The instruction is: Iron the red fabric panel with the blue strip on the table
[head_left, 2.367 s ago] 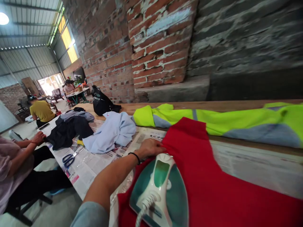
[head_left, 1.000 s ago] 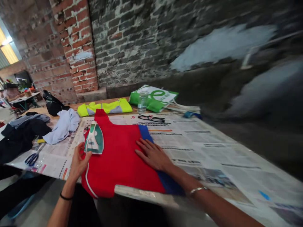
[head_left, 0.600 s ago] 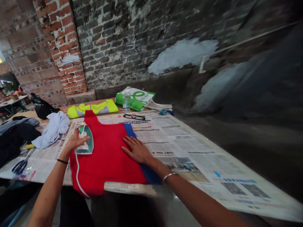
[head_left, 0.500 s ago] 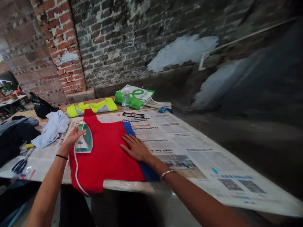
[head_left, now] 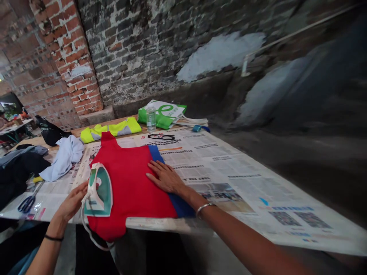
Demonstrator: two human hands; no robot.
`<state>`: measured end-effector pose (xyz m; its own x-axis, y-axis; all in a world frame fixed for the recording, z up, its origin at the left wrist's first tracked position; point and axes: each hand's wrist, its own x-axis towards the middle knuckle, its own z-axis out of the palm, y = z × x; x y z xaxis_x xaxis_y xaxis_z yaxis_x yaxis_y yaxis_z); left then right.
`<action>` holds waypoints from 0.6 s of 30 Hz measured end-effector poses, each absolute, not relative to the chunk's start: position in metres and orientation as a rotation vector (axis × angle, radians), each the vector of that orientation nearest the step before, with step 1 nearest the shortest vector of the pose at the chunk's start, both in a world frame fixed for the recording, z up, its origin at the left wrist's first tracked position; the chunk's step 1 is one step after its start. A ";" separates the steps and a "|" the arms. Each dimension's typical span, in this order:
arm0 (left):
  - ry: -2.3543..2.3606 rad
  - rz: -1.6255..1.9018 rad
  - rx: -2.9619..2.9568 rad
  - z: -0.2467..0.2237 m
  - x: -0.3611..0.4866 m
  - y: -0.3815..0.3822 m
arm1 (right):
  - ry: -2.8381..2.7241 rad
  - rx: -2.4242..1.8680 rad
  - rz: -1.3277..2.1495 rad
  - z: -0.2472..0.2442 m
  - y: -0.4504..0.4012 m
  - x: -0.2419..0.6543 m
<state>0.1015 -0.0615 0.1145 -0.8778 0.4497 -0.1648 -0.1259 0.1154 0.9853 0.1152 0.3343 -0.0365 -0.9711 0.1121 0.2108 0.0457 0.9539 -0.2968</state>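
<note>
A red garment (head_left: pixel 132 179) with a blue band (head_left: pixel 179 202) along its right side lies on the newspaper-covered table. At its left part is a white and teal iron (head_left: pixel 106 193), its pointed end facing away from me. My left hand (head_left: pixel 71 202) is at the left side of the iron's handle, fingers closed against it and their tips partly hidden behind it. The white cord hangs down over the table's front edge. My right hand (head_left: pixel 166 177) lies flat across the red cloth and blue band, its fingers spread.
Dark cloth (head_left: pixel 21 170), a pale shirt (head_left: pixel 64 156) and scissors (head_left: pixel 27 202) lie left. Behind are a black bag (head_left: pixel 50 131), a yellow garment (head_left: pixel 114 129), a clear bottle (head_left: pixel 151 119), a green-white bag (head_left: pixel 164 114), glasses (head_left: pixel 161 136) and blue tape (head_left: pixel 197 128).
The iron and my left hand have moved down toward the table's front edge, and the iron looks larger with its handle turned more into view. My right hand keeps its place on the cloth.
</note>
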 end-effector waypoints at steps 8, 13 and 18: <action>2.684 1.430 0.779 0.067 0.113 -0.069 | -2.908 -0.122 0.407 -0.032 0.333 0.116; 2.890 1.514 0.586 0.054 0.118 -0.031 | -2.904 -0.128 0.392 -0.028 0.331 0.117; 2.843 1.464 0.621 0.062 0.123 -0.033 | -2.931 -0.146 0.385 -0.027 0.331 0.117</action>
